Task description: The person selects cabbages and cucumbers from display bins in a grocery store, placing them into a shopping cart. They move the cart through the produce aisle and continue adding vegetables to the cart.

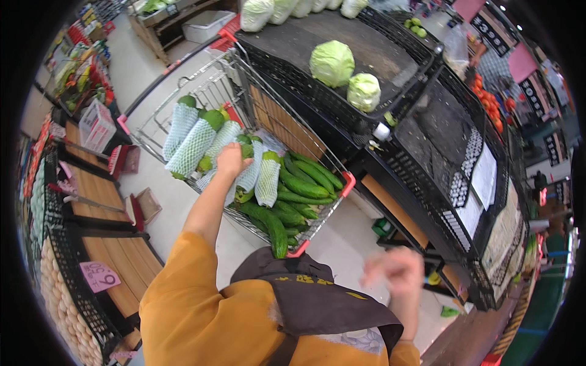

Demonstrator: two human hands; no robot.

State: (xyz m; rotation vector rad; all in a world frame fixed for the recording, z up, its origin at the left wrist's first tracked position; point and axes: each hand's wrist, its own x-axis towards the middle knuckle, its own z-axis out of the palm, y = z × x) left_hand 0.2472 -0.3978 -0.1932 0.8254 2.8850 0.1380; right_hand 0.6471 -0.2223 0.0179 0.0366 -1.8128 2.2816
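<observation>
The left hand (231, 160) reaches into the cart (332, 204), fingers curled down onto a net-sleeved gourd (250, 174) among others like it, though whether they grip it I cannot tell. Just right of those fingers lie cucumbers (302, 186), piled loose where the sleeves cushion the gourds. The right hand (397, 268) is blurred in mid-air, seemingly empty; beyond the cart, cabbages (332, 61) sit on a black crate shelf (378, 55).

Produce shop: vegetable crates (427, 165), price tags (99, 276), shopping cart (201, 91).
</observation>
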